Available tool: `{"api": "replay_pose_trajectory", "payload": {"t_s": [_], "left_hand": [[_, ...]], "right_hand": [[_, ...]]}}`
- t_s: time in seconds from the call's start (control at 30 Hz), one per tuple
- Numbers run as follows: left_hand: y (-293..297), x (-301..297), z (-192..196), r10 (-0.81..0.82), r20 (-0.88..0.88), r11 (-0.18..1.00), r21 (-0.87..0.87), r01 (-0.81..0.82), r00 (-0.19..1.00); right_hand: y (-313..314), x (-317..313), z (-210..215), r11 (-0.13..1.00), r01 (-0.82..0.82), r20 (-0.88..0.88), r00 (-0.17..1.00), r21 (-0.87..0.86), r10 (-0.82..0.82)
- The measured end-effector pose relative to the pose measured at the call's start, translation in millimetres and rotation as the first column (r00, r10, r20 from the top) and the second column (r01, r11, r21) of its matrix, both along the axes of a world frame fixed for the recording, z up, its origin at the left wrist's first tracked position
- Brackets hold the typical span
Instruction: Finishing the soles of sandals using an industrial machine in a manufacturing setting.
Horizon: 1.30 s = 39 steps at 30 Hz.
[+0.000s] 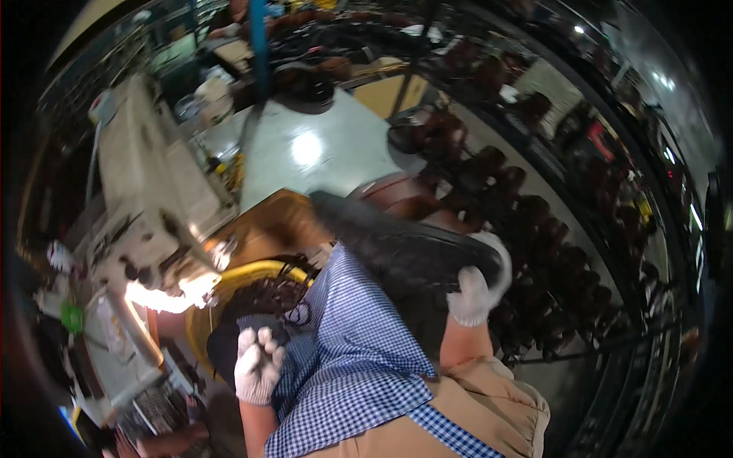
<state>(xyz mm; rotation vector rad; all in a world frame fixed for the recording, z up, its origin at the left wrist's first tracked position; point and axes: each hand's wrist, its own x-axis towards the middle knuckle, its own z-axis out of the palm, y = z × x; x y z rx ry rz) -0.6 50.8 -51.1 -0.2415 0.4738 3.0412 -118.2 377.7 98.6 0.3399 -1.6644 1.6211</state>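
Observation:
My right hand (475,296), in a white knit glove, grips one end of a dark shoe (397,240). Its black sole faces up toward me and the shoe is slightly blurred. My left hand (259,368), gloved the same way, is raised in front of the checked apron with curled fingers. Right behind those fingers is a dark thing (225,345); its kind is unclear, and the hand partly hides it. A yellow basket (259,267) holding dark brown strips or scraps stands just beyond my left hand.
At left stands a worn, pale machine (145,168) with a bright lamp at its near end. A brown tray (263,229) lies by a pale tabletop (321,145). Many brown shoes (550,252) stand on racks to the right. A blue post (258,49) rises at the back.

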Motion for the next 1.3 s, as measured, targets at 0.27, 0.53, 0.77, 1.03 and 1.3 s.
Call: {"api": "replay_pose_trajectory", "payload": {"t_s": [0.27,0.53,0.77,1.03,1.3], "left_hand": [[14.8,-19.2,1.9,0.024,0.182,0.997,-0.072,-0.011,0.983],[38.8,-42.4,12.9,0.023,0.23,0.982,-0.189,0.021,0.973],[38.0,-50.7,3.1,-0.026,0.21,0.983,-0.173,0.063,0.977],[48.4,-51.1,-0.9,-0.159,0.178,0.962,-0.193,0.193,0.971],[20.1,-33.2,4.5,0.321,0.21,0.946,-0.012,-0.325,0.924]], "right_hand": [[130.0,-66.4,80.3,0.151,0.868,-0.511,0.41,0.474,-0.756],[208.3,-88.9,61.5,-0.122,0.526,-0.37,0.397,0.842,-0.84],[316.7,-15.8,79.7,-0.282,0.498,-0.471,0.307,0.82,-0.827],[61.3,28.1,42.5,0.745,0.616,-0.354,0.777,0.255,-0.521],[-59.6,-4.1,-64.8,0.294,-0.78,0.354,0.1,-0.553,0.93]]}}
